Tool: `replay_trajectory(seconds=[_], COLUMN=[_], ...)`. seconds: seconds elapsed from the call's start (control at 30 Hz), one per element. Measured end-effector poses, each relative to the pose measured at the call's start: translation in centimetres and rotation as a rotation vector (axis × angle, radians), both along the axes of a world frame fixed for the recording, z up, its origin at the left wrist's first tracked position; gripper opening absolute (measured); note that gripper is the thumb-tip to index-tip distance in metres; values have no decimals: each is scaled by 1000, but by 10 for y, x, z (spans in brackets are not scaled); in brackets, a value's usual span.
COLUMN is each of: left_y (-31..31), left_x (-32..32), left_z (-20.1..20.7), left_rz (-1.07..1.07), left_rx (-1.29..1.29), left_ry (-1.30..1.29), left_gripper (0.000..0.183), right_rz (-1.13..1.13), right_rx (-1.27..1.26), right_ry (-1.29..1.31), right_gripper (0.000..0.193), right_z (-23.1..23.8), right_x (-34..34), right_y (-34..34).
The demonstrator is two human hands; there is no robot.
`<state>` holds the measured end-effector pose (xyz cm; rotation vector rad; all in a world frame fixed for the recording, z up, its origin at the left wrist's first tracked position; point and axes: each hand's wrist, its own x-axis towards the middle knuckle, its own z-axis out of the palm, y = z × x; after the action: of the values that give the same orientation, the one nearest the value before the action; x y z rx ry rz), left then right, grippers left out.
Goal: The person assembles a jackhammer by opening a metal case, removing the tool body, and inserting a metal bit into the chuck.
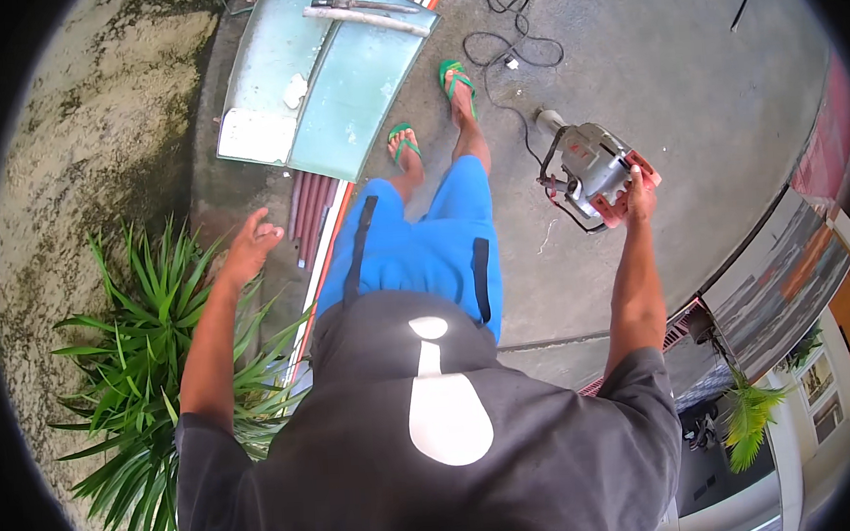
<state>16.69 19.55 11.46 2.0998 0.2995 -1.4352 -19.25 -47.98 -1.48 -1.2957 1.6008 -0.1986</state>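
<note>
My right hand (640,195) is wrapped round the red rear handle of a grey electric demolition hammer (594,157), held off to my right. A black frame-like side handle runs along the hammer's body, and its nose points away toward the upper left. Loops of black power cord (541,59) lie on the concrete near the tool, with a small whitish piece beside them. My left hand (249,248) hangs in the air with nothing in it, its fingers loosely bent and partly apart. Beneath it are the leafy plant and several reddish-brown pipes.
Ahead on my left, greenish glass-like panels (358,86) carry two stick-like pieces. Reddish-brown pipes (312,209) poke out below them beside an orange-and-white edge. A spiky green plant (149,318) grows by the rough wall (82,139). Concrete floor (624,24) stretches ahead; a building stands at right.
</note>
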Motion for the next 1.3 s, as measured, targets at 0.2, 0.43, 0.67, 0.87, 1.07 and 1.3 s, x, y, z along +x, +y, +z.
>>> replay_trajectory(seconds=[0.2, 0.43, 0.67, 0.87, 1.07, 1.3], left_y=[-21, -89, -183, -216, -240, -315], left_x=[-85, -152, -122, -86, 17, 183], left_z=[-95, -232, -300, -293, -320, -423], left_rz=[-90, 70, 352, 283, -394, -586], left_rx=[-93, 92, -3, -41, 176, 166], left_ry=[125, -55, -101, -262, -684, -874], left_gripper=[79, 64, 45, 35, 28, 57], right_rz=[72, 359, -2, 32, -1, -13], right_rx=[-43, -256, 119, 49, 91, -20], right_ry=[127, -165, 96, 52, 111, 180], right_gripper=[44, 55, 47, 36, 39, 46], right_z=[2, -22, 5, 2, -1, 1], right_x=[-11, -11, 7, 0, 3, 2], right_y=[-29, -25, -5, -13, -2, -5])
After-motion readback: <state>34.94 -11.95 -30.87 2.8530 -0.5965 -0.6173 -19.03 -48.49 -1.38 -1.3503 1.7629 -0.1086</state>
